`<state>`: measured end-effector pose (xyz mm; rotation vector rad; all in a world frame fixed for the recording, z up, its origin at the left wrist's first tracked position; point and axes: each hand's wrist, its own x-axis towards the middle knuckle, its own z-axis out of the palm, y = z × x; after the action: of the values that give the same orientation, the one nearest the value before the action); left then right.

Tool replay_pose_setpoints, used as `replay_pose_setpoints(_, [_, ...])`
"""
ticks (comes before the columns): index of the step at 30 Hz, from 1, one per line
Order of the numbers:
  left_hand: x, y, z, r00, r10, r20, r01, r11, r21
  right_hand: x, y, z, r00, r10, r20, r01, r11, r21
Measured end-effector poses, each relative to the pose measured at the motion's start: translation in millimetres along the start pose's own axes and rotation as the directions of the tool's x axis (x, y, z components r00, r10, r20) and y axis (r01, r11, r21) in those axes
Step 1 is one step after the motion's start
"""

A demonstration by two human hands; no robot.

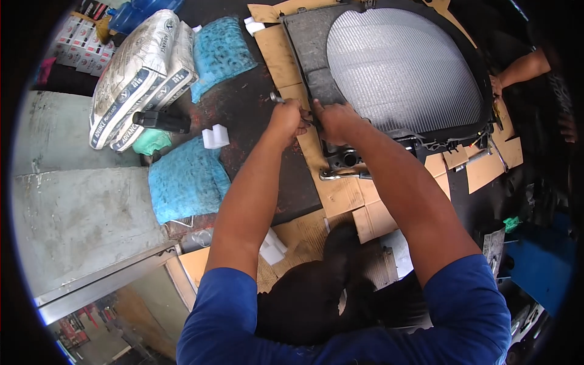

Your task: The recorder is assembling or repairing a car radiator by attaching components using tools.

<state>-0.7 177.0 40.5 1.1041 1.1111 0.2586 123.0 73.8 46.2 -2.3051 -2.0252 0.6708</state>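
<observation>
A car radiator [404, 73] in a black plastic frame [313, 52] lies flat on cardboard in front of me. My left hand [286, 123] is closed at the frame's left edge, around a shiny metal wrench [276, 97] whose rounded end sticks out past the thumb. Fingers hide most of the tool, so its exact kind is unclear. Right beside it, my right hand [337, 121] rests on the frame's near-left corner. Its index finger points along the edge; the other fingers curl down out of sight. A ratchet handle [331, 175] lies nearer me, below the right hand.
Another person's hand [497, 85] touches the radiator's right side. Stacked cement bags [137, 73], blue stuffed bags [224, 55] and a white foam block [215, 137] stand left. Flattened cardboard [347, 194] spreads under the radiator; thin tools [497, 152] lie right.
</observation>
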Motion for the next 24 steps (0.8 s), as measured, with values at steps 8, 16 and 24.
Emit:
replay_pose_setpoints(8, [-9, -14, 15, 0.996, 0.079, -0.045, -0.073, 0.991, 0.113, -4, 0, 6, 0.998, 0.019, 0.064, -0.019, 1.0, -0.008])
replay_pose_setpoints(16, [-18, -74, 0, 0.55, 0.81, 0.201, -0.798, 0.44, 0.411, 8, 4, 8, 1.0, -0.002, 0.021, 0.001, 1.0, 0.012])
replay_pose_setpoints(24, [-28, -35, -1, 0.714, 0.642, 0.279, -0.57, 0.301, 0.765, 9, 3, 5, 0.994, -0.06, -0.087, 0.067, 0.994, 0.082])
